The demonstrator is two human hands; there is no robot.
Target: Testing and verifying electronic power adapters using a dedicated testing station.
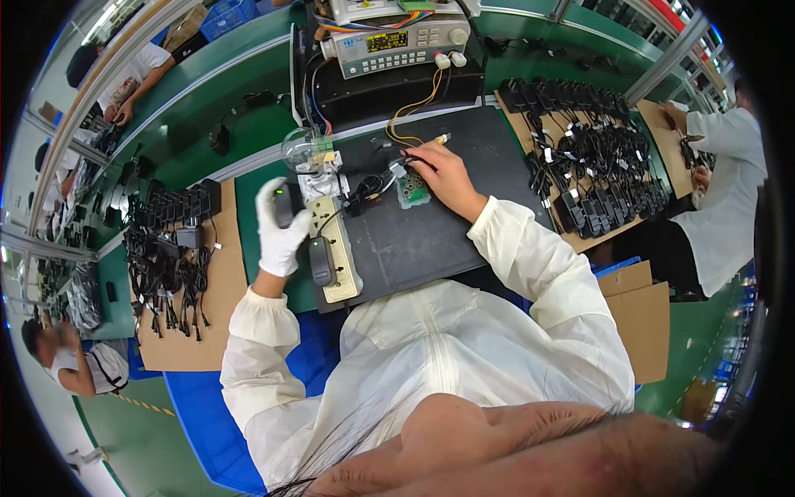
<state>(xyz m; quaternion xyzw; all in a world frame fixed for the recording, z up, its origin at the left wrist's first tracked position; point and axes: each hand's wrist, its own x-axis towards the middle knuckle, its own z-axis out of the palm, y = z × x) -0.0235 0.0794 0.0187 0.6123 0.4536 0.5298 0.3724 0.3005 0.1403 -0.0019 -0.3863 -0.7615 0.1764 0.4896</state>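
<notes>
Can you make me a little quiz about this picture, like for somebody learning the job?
1. Which hand wears a white glove?
2. True or false: the glass bulb is farther from the person's body than the power strip.
3. What colour is the mat under the green circuit board? A) blue, B) black, C) red.

Key: 1. The left hand. 2. True. 3. B.

Green bench [246,184] carries a black mat [431,257] and brown cardboard sheets [203,352]
</notes>
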